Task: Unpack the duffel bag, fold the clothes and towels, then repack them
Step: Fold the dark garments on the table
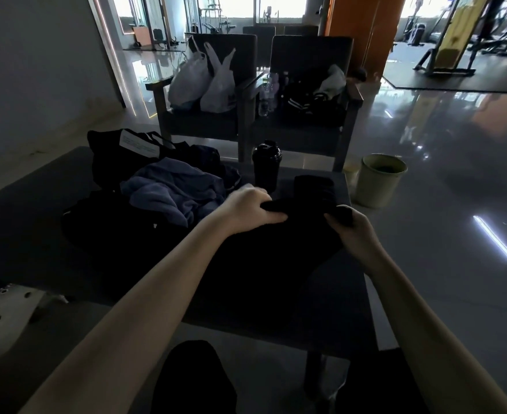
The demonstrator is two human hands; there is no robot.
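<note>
Spread black garment (261,252) beside crumpled blue towel (171,191)

My grip on black garment (264,249); blue-grey towel (174,192); black shaker bottle (266,165); white bags (204,82); pale green bin (377,180).

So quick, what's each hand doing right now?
Left hand: fingers curled round an edge of the black garment, gripping it.
Right hand: also gripping the same black garment, at its other side.

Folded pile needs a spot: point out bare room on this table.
Bare: near-left stretch of the table, beside the black garment. Crowded: far side, with duffel bag, blue towel, shaker bottle, folded black piece.
</note>
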